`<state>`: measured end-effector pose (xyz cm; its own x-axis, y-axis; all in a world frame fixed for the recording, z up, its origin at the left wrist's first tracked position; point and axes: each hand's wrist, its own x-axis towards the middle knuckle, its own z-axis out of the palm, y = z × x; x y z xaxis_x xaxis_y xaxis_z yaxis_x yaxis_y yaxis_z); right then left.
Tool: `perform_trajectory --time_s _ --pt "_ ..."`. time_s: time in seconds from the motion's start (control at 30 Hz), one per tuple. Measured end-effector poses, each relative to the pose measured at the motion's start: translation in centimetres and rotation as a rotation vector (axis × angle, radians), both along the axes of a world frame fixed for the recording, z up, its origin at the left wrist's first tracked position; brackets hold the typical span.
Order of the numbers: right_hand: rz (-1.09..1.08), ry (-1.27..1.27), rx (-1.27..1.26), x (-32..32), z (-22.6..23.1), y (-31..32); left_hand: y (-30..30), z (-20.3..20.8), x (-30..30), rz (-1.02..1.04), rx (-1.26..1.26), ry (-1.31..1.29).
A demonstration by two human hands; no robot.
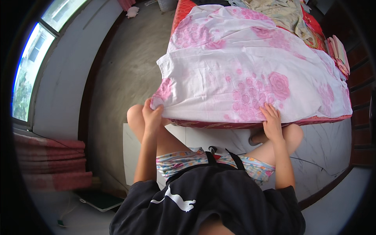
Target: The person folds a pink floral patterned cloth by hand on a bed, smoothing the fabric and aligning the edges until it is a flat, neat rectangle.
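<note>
The white sheet with pink flowers [207, 78] lies over the red bed [223, 125]. The left hand [152, 113] has its fingers pinched on the sheet's near left corner. The right hand [271, 120] rests its fingers, slightly apart, near the edge; its thumb is hard to see.

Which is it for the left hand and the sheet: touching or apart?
Touching: the head view shows the left hand pinching the sheet at its near left corner.
</note>
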<state>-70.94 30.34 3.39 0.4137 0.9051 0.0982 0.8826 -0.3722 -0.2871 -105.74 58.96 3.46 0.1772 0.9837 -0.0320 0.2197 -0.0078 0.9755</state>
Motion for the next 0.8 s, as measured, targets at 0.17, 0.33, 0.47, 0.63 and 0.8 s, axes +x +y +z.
perform_trajectory --time_s 0.17,0.33,0.47,0.63,0.8 --pt "0.115 0.122 0.122 -2.7 0.1 2.4 3.4 3.9 -2.1 0.199 0.168 0.094" --pt "0.166 0.165 0.181 -4.7 0.6 3.6 3.2 1.4 0.0 0.347 0.437 0.773" --pt "0.217 0.468 0.179 -2.9 0.8 3.5 -2.5 -0.1 7.4 -0.104 0.825 0.568" --pt "0.015 0.218 0.069 6.0 -1.6 1.9 -10.5 -2.1 17.4 -0.584 0.685 0.501" --pt "-0.464 0.15 -0.079 15.8 -2.8 -2.2 -12.0 -3.1 21.2 -0.577 0.762 0.768"
